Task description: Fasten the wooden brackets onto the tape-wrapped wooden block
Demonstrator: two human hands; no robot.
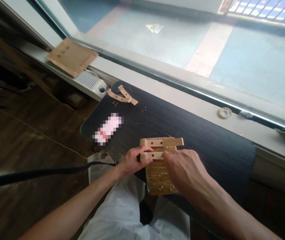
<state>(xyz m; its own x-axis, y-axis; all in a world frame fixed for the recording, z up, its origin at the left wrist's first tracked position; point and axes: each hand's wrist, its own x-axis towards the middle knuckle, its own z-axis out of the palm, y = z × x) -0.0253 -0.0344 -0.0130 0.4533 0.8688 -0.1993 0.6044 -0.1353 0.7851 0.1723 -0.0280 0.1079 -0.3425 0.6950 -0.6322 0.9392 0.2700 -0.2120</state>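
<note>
1. White sheet (122,213) on the lap, nearest; both forearms cross above it.
2. Black ribbed desk (207,140) carries the work.
3. Wooden block (157,180) at the desk's near edge, long axis pointing away from the person.
4. Right hand (182,170) covers the near strip's right end. Fingers hidden, so can't tell grip from press.
5. Left hand (132,161): fingers closed on the strip's left end.
6. Near strip (152,156) lies across the block, long axis left-right, holes facing the camera, roughly parallel to the far strip (161,142) just beyond.
7. Best practice, I'd say: keep both ends level and the strip square to the block.
</note>
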